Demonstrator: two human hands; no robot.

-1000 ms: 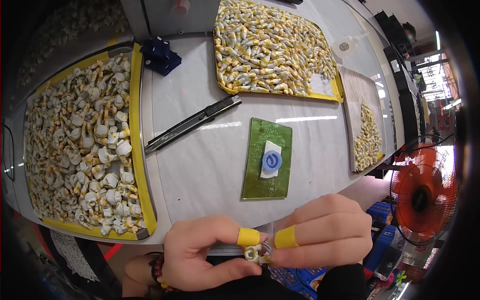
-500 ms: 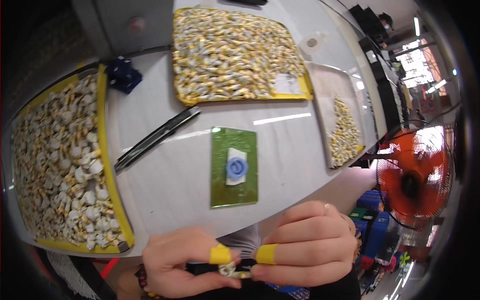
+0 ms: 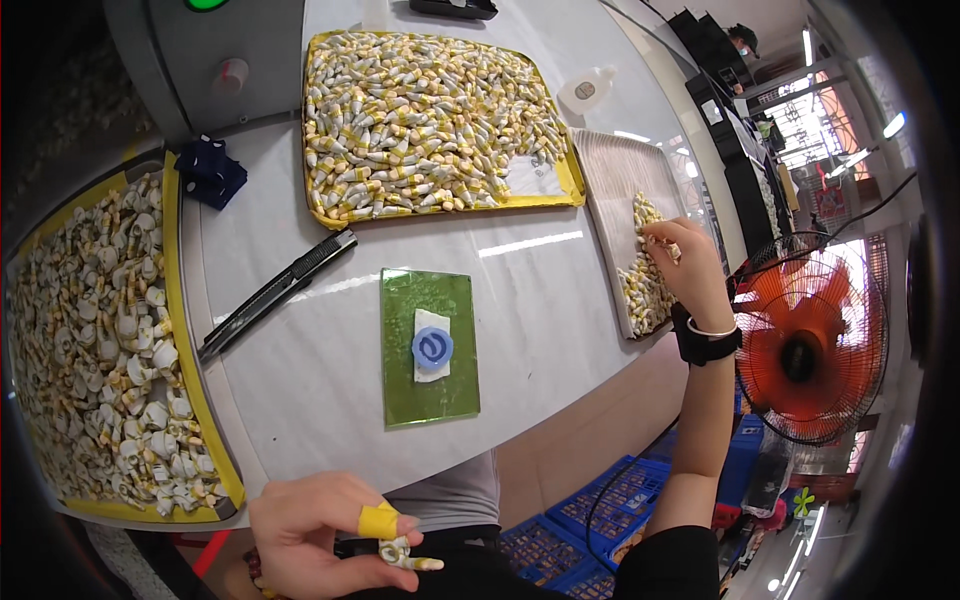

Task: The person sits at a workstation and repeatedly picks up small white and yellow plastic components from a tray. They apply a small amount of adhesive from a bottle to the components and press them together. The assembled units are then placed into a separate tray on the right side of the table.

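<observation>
Head view, left hand (image 3: 318, 525) with taped finger and thumb pinched on a small white-and-yellow piece (image 3: 396, 552) below the table edge, right hand (image 3: 694, 265) bent over a heap of small white-and-yellow parts (image 3: 646, 295) in the right-hand tray (image 3: 610, 165), its grip unclear, green glass-like plate (image 3: 430, 402) between them

Bright window (image 3: 808, 128) beyond pale table (image 3: 545, 330)

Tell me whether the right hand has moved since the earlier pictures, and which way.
Yes: against the green plate, the right hand has gone from its lower right to its upper right, now over the narrow tray.
</observation>
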